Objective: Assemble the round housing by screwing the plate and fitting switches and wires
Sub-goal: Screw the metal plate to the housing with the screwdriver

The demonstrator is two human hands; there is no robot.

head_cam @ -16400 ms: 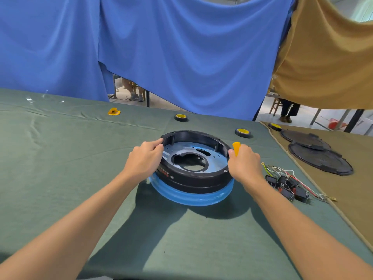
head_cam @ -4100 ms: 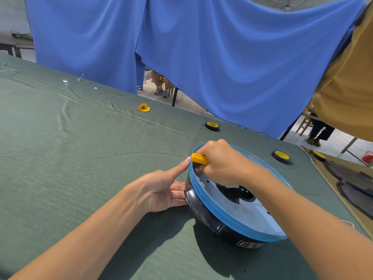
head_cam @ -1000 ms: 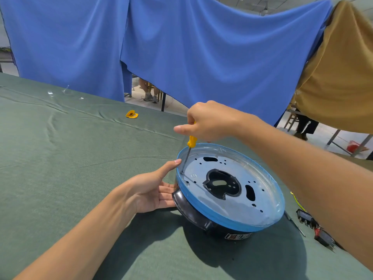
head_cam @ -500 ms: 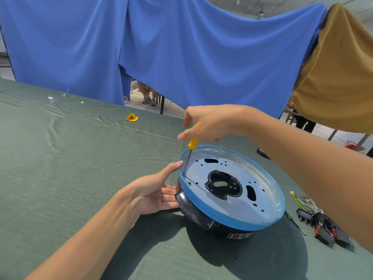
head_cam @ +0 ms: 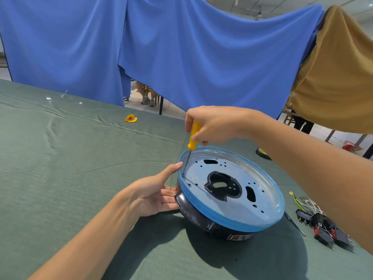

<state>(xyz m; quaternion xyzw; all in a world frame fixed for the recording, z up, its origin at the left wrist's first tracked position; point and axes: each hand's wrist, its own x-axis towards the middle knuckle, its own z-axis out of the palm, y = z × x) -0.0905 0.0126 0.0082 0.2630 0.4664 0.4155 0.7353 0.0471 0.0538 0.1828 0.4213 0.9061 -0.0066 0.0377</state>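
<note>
Green-clothed desk nearest. Left hand flat against side of housing, fingers straight, thumb up by blue rim, bracing only, gripping nothing. Housing on desk, centre-right, seemingly tilted; metal plate seated inside rim. Right hand above, pinching yellow screwdriver, tip down in hole at plate's left edge. Probably stiff, fairly light plastic shell, smooth, apt to rock or spin under torque; best held at black wall, not at filmed rim. Switches and wires loose at right, not yet fitted. Blue drape behind.
</note>
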